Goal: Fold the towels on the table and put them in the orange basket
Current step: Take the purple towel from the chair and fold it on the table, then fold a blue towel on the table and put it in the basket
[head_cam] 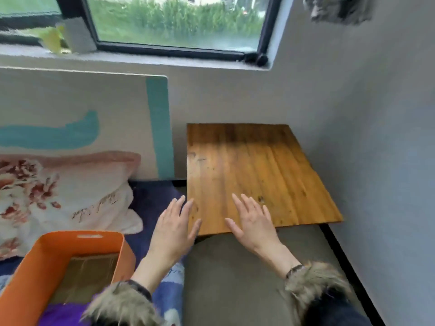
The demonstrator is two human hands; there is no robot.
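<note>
**Both hands spread flat at the near edge of the wooden table**

The left hand [175, 225] and the right hand [253, 222] reach forward in the lower middle of the frame, palms down, fingers straight and slightly fanned, holding nothing. The left hand sits at the table's [254, 165] near left corner, the right over its near edge; whether they touch the wood cannot be told. Fur-trimmed cuffs [315, 278] show at both wrists. The orange basket [47, 262] stands at the lower left of the frame, beside the left forearm, with purple fabric [63, 314] in its near end. A floral pillow [58, 196] lies at the left, against a white and teal board [94, 114]. A window [176, 22] fills the upper part of the frame.
</note>
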